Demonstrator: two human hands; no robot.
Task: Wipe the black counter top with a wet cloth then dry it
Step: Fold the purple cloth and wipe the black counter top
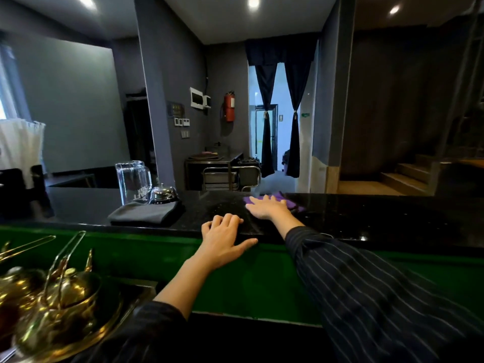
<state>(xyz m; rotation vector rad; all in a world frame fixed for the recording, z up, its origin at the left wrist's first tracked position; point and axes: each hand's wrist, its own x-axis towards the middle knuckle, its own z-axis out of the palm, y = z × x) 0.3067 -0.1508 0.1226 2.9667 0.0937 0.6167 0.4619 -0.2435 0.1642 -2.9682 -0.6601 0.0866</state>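
Purple cloth (286, 199) lay near the far edge of the black tabletop (366, 216), the right hand (267, 207) pressed flat on it, fingers spread; the left hand (225, 239) rested loosely on the near edge.
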